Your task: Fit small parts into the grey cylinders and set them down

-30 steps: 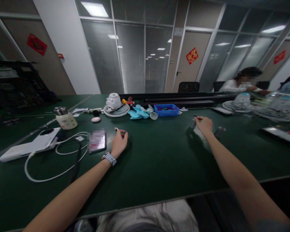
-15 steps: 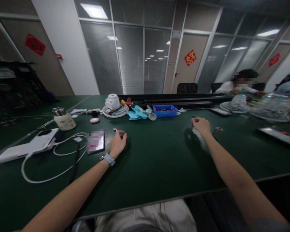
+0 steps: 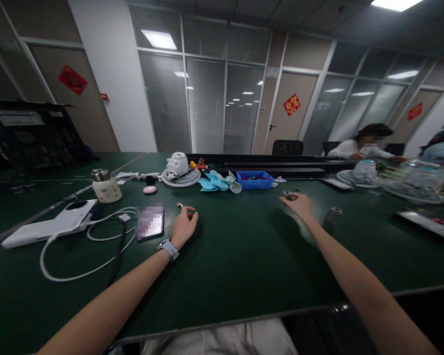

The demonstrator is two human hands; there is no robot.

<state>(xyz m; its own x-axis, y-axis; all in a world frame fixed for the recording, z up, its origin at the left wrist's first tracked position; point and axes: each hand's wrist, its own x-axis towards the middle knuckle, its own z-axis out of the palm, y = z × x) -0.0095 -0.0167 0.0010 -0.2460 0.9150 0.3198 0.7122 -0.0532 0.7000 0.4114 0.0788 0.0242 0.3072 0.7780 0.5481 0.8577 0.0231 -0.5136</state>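
My left hand [image 3: 185,228] rests on the green table with loosely bent fingers apart, nothing between them. A small white piece with a reddish end [image 3: 179,204] lies just beyond its fingers. To the left is a phone [image 3: 150,222] with a blurred screen. My right hand [image 3: 298,205] is lowered to the tabletop, its thumb and fingers pinched at a small greyish thing too blurred to name. Just behind those fingers lies a tiny dark part [image 3: 297,190]. Right of the wrist stands a small metal cylinder [image 3: 333,214].
Along the back are a white fan body with its grille [image 3: 180,178], light blue fan blades [image 3: 213,181] and a blue tray [image 3: 255,180]. A bottle [image 3: 106,190], white cable [image 3: 91,275] and power bank [image 3: 37,231] lie left. A person [image 3: 370,143] sits at far right.
My right hand has moved left and slightly toward me, off the spot beside the metal cylinder. The left hand stays in place. The view has tilted up slightly.
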